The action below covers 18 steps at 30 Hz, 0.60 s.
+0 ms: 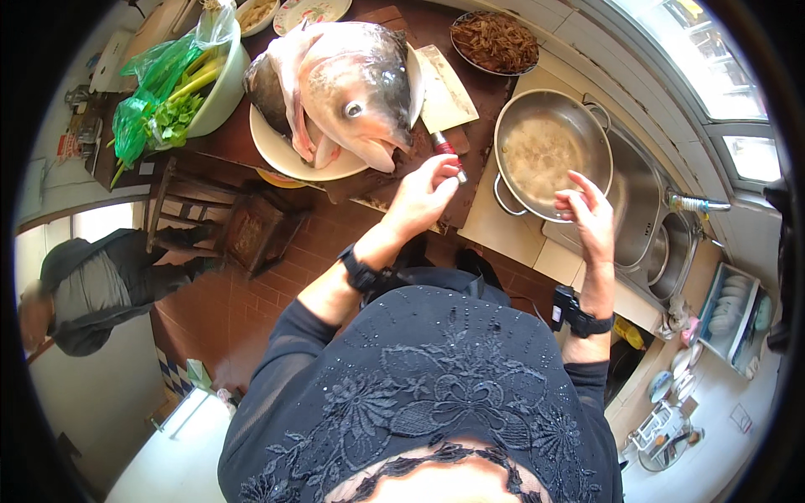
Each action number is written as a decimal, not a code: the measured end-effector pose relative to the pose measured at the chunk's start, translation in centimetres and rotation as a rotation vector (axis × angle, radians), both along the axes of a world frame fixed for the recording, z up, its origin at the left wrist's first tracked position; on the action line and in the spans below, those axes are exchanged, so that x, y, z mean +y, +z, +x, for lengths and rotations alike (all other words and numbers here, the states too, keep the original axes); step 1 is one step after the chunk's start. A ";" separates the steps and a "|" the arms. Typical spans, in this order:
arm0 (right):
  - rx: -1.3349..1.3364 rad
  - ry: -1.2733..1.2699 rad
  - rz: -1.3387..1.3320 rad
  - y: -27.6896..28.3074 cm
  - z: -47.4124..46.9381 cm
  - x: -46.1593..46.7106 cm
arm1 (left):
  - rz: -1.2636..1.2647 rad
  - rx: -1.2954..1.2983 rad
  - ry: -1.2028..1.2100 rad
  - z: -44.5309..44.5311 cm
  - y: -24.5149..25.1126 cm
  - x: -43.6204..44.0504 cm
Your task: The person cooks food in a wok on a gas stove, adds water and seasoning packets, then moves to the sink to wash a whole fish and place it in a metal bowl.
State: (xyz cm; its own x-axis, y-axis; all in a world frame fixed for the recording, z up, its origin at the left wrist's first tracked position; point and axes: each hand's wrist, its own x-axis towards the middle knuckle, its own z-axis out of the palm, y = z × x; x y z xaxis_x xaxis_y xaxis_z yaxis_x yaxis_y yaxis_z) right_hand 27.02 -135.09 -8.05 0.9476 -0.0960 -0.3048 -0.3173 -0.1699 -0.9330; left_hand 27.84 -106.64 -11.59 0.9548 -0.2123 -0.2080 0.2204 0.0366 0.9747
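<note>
My left hand is over the dark table's edge, its fingers bent beside the metal-and-red handle of a cleaver; whether they touch it I cannot tell. The cleaver's broad blade lies flat, partly behind a cream bowl. A large fish head and other fish pieces fill that bowl. My right hand hovers at the near right rim of a two-handled steel pan, fingers curled and apart, nothing visible in them. Cloudy brownish liquid covers the pan's bottom.
A pale basin with leafy greens and a green plastic bag stands left. A plate of brown shredded food lies at the back. The steel sink adjoins the pan. A wooden chair and another person are at the left.
</note>
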 end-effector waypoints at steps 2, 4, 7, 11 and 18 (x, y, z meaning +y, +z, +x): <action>0.011 -0.053 -0.056 0.1 -0.9 -3.3 | 0.091 0.137 -0.064 0.5 -1.4 -1.6; 0.011 -0.083 -0.087 0.3 -1.7 -7.2 | 0.067 0.218 -0.112 0.4 -2.2 -2.9; 0.004 -0.150 -0.065 -0.3 -2.6 -13.3 | 0.111 0.297 -0.102 -0.3 -2.8 -5.2; 0.037 -0.181 0.008 -2.5 -3.4 -22.2 | 0.150 0.367 -0.036 -1.1 -3.8 -9.1; 0.083 -0.275 0.030 -5.2 -4.0 -37.5 | 0.030 0.427 0.357 -1.5 -4.0 -15.3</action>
State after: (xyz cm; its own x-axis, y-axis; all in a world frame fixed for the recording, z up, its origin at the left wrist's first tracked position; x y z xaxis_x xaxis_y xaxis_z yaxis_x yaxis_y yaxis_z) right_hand 22.98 -172.63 -13.26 0.8590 -0.3354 -0.3868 -0.4232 -0.0401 -0.9052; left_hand 26.35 -121.97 -15.57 0.7959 0.1208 -0.5933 0.5753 0.1549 0.8032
